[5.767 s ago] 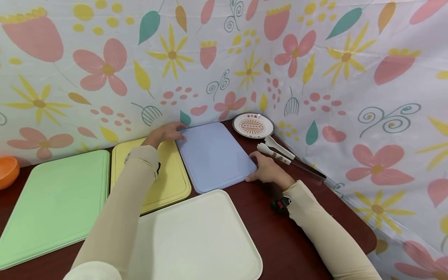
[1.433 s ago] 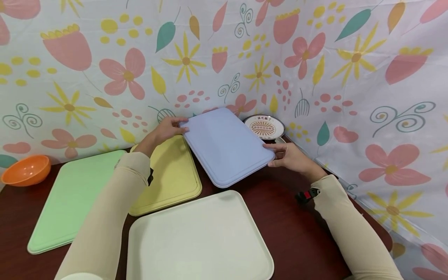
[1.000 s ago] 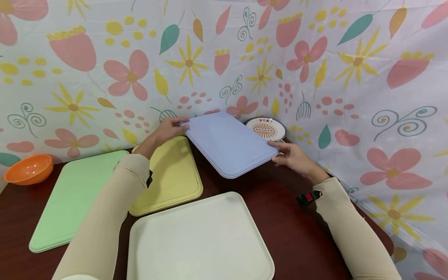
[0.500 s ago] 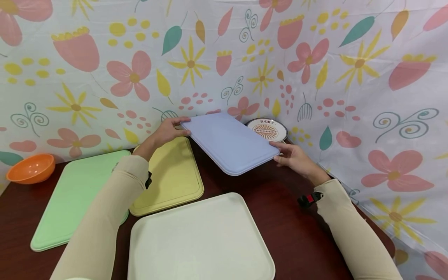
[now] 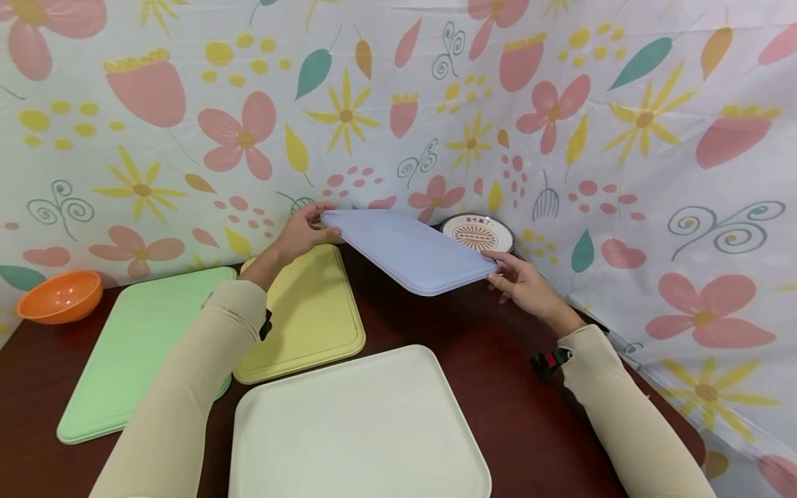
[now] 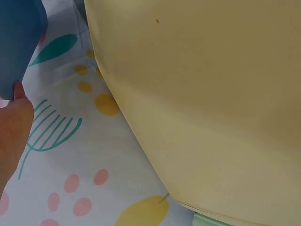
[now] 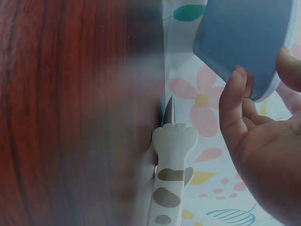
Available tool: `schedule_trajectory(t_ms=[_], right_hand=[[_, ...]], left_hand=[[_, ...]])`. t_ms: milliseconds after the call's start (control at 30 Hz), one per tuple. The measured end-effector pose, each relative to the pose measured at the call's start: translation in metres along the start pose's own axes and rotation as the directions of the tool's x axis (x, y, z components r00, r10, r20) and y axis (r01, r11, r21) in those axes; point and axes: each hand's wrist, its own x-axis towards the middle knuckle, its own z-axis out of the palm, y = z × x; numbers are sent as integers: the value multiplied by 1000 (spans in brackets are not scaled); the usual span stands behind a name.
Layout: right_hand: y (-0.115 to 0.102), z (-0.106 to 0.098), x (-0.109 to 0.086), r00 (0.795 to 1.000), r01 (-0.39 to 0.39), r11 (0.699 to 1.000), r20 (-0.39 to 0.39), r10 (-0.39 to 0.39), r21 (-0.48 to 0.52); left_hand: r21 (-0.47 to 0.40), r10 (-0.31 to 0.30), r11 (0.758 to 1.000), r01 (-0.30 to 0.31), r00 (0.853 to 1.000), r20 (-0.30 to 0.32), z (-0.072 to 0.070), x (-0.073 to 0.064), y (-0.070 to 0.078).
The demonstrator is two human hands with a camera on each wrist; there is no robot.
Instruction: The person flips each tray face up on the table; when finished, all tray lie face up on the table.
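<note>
A light blue cutting board (image 5: 414, 249) is raised off the table, tilted, between both hands. My left hand (image 5: 303, 235) pinches its far left corner, thumb on the top face. In the left wrist view, part of the left hand (image 6: 14, 134) shows at the edge of the blue board (image 6: 19, 42). My right hand (image 5: 521, 282) grips the board's right corner. The right wrist view shows the right hand (image 7: 263, 136) with fingers under the board (image 7: 240, 42) and thumb at its edge. White paw-tipped tongs (image 7: 170, 160) lie below that hand.
A yellow cutting board (image 5: 305, 311) and a green one (image 5: 143, 346) lie to the left, beside an orange bowl (image 5: 61, 297). The cream tray (image 5: 355, 422) is in front. A patterned plate (image 5: 482, 234) leans at the back corner, against the flowered cloth (image 5: 349, 138).
Both hands have lifted the blue board off the table and tilted it, its near edge rising further in the latest frames. The head view has shifted slightly left.
</note>
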Motion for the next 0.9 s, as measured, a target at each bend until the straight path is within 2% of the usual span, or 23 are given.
schedule_trajectory(t_ms=[233,400,533,567,633,767,900], right_hand=[[0,2,-1,999,28,1000,-14,-29,-11],[-4,7,-2,996,66,994,-49,-71,-90],[-29,16,-7,988,114,977,-81,-130,-179],[-30,17,-6,986,119,972,-91,-139,-202],[-30,20,-6,984,120,968,-105,-146,-219],[-12,21,1,978,108,964,-148,-147,-241],[-13,25,3,960,103,954,-224,-170,-283]], left_hand=[[-35,52,998,-53,998,-24,3,-2,2],[-17,70,997,-71,996,-51,4,-2,3],[-17,57,998,-58,995,-80,4,-1,4],[-20,48,999,-50,995,-88,4,-2,4],[-29,30,999,-34,993,-110,4,-2,6],[-40,14,999,-21,985,-170,7,-2,6],[-38,27,999,-37,969,-244,10,5,-7]])
